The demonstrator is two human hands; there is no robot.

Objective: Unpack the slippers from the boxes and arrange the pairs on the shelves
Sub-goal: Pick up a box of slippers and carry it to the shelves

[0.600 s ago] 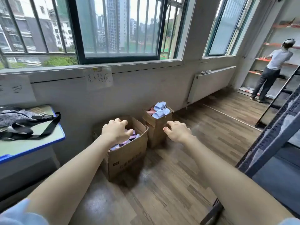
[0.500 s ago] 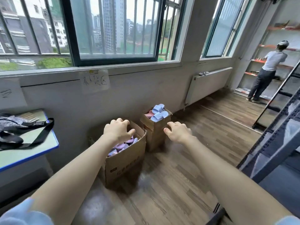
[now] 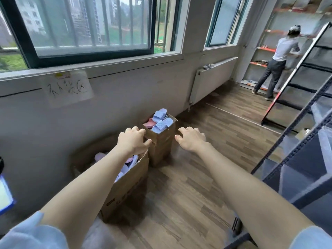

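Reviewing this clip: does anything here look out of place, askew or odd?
The farther box is overfilled: blue slippers stick up past its rim, tilted, beside a pink slipper. Small grey items sit on top of the radiator; they are too small to identify.

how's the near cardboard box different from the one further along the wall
The near box is wide in its proportions; the far box is narrow and tall. In the near box the slippers lie below the rim and look mostly pink and lilac, while the far box's blue slippers are heaped above its top. Both are open brown cardboard boxes standing on the wood floor by the wall.
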